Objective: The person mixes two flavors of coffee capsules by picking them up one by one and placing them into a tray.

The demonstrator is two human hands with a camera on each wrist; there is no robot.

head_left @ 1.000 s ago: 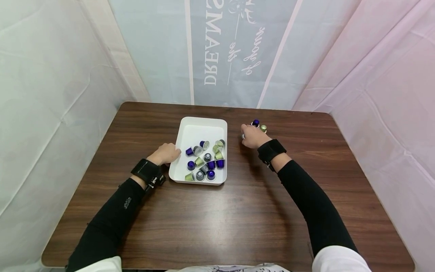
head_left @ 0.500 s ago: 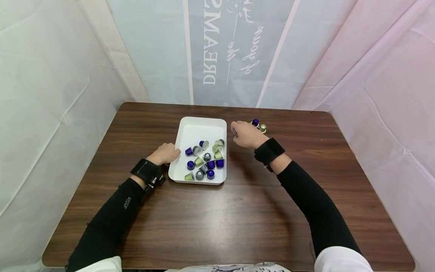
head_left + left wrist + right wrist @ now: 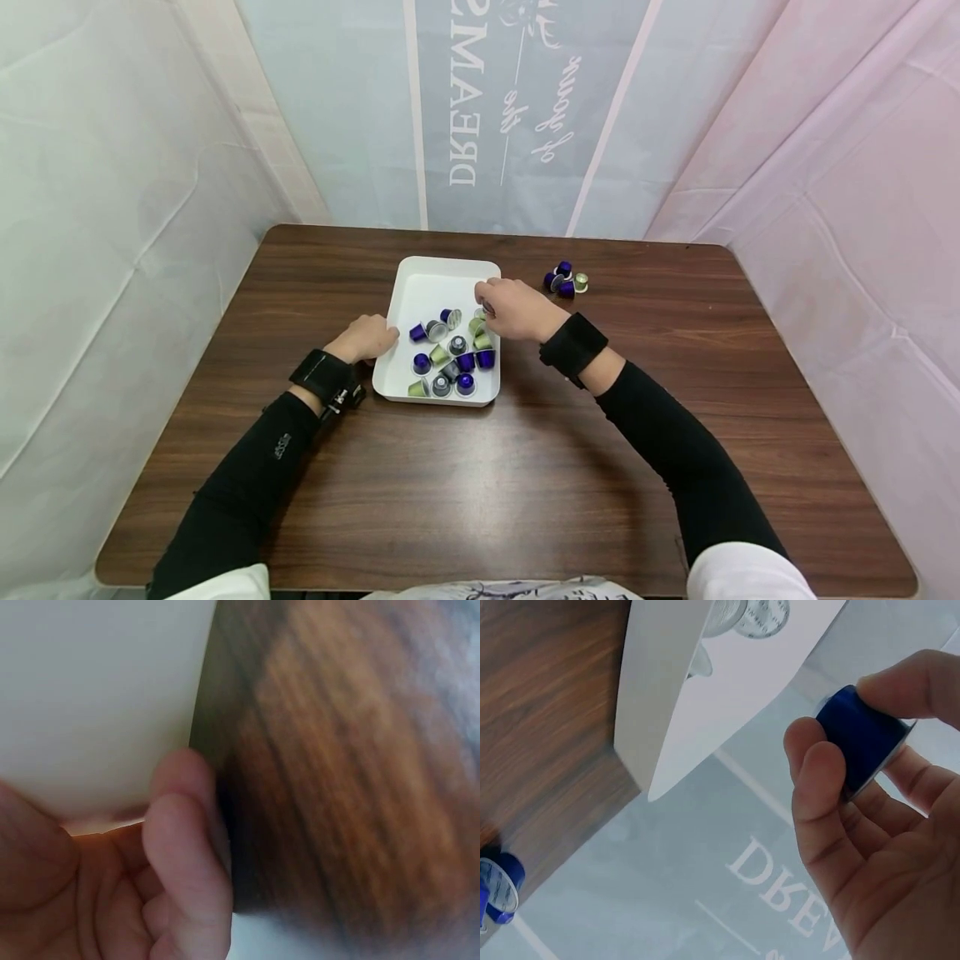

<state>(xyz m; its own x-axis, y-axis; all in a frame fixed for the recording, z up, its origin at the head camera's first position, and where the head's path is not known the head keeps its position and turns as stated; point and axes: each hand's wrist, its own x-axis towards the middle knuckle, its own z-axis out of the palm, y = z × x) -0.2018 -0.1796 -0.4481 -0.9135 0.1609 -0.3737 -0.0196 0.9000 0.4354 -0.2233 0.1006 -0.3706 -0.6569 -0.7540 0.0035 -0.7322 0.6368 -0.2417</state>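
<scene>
A white tray point(image 3: 417, 283) holds several coffee capsules in blue, green and grey. At its left side my left hand point(image 3: 363, 338) grips the edge; in the left wrist view the fingers point(image 3: 184, 832) curl against the tray wall point(image 3: 97, 690). Over the tray's right rim hovers my right hand point(image 3: 513, 310). It pinches a dark blue coffee capsule point(image 3: 864, 733) between thumb and fingers, plain in the right wrist view but hidden by the hand in the head view. Capsules in the tray include a blue one point(image 3: 422, 364) and a green one point(image 3: 417, 389).
Right of the tray, near the table's back edge, a small cluster has blue capsules point(image 3: 566, 289) and a green capsule point(image 3: 581, 282). The brown wooden table point(image 3: 465, 500) is enclosed by hanging cloth point(image 3: 337, 108) at the back and sides.
My right hand has moved left from the capsule cluster to above the tray's right rim, uncovering more blue capsules in the cluster. The left hand stays at the tray.
</scene>
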